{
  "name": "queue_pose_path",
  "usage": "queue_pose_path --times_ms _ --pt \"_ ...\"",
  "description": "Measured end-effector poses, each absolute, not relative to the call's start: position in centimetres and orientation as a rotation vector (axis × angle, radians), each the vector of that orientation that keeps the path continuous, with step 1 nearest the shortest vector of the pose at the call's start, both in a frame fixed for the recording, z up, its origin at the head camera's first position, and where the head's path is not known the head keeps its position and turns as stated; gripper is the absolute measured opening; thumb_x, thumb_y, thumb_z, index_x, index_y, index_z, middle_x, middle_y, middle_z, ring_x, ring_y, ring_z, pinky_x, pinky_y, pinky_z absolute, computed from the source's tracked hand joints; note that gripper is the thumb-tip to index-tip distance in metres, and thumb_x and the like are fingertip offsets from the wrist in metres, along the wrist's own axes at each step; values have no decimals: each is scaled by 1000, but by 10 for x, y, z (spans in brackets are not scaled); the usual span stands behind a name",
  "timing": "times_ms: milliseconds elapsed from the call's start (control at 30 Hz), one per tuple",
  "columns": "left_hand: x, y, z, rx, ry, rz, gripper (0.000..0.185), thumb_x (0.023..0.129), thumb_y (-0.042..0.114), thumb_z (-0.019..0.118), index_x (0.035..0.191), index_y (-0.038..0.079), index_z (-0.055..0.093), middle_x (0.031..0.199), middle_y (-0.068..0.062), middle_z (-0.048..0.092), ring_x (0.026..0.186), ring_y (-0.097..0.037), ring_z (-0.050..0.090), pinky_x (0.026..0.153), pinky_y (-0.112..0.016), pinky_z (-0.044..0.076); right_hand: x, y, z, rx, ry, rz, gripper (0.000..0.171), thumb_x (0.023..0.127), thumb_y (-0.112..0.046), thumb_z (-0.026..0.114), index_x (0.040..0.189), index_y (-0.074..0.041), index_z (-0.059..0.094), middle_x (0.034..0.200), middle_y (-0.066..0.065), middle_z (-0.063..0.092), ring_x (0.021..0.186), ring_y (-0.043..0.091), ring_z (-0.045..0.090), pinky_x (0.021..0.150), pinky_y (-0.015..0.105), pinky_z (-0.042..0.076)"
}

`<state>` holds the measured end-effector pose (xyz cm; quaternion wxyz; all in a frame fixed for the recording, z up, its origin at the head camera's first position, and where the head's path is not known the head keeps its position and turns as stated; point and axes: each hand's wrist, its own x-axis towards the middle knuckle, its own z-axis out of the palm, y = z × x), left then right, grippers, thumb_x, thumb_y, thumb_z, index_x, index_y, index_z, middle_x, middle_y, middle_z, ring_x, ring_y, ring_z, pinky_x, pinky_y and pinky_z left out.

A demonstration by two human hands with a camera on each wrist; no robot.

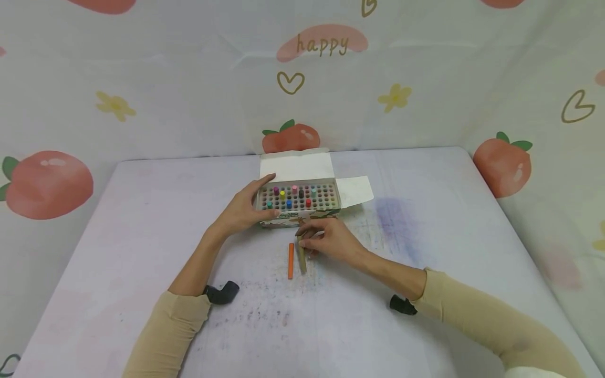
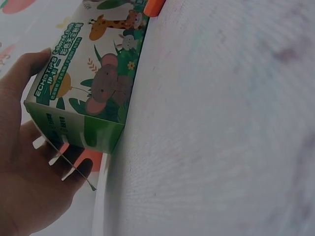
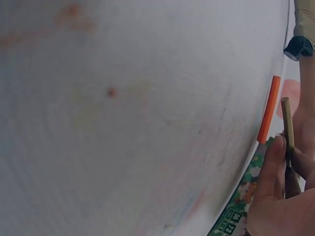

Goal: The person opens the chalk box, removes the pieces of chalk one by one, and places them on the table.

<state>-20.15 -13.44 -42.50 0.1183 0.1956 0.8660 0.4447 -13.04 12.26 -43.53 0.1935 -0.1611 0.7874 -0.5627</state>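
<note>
A chalk box (image 1: 321, 214) printed with animals stands with its lid up at the far middle of the table. My left hand (image 1: 242, 210) grips its left end, thumb at the front edge and fingers round the side, as the left wrist view also shows. Several coloured chalk sticks stand in the holes of its grid. In front of the box, my right hand (image 1: 334, 240) pinches an olive chalk stick (image 1: 302, 262) between thumb and fingers. An orange chalk stick (image 1: 290, 261) lies on the table just left of it.
The white lid (image 1: 298, 165) leans back behind the box, and a side flap (image 1: 354, 191) sticks out at its right. Purple smudges (image 1: 397, 223) mark the tabletop on the right. A patterned cloth (image 1: 198, 79) hangs behind the table.
</note>
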Motion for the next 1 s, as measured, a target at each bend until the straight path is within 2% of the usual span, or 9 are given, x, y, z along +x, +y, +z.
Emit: queue_pose_path --times_ms 167,400,567,1000 --pt "-203 -133 -425 569 2537 1303 88 84 32 79 157 30 30 143 -10 44 109 -28 48 92 -49 40 -132 122 -437 -391 2200 -1559 20 90 -6 73 109 -4 71 83 6 71 67 25 70 64 36 57" --pt "-202 -134 -426 560 2547 1296 89 83 32 79 157 29 30 146 -9 42 114 -27 47 95 -50 39 -134 122 -441 -335 2099 -1603 22 89 -4 72 111 1 71 84 11 73 70 28 72 66 37 58" --pt "-202 -134 -427 566 2545 1302 88 83 32 79 157 29 30 144 -9 44 110 -28 48 92 -48 40 -135 121 -447 -309 2087 -1595 21 89 -4 73 109 3 73 85 12 74 72 25 73 67 35 58" --pt "-202 -135 -429 557 2548 1291 89 83 35 78 157 30 29 141 -9 45 110 -27 48 92 -48 40 -135 119 -449 -303 2088 -1580 19 89 -6 73 107 1 75 89 11 75 75 22 73 68 34 58"
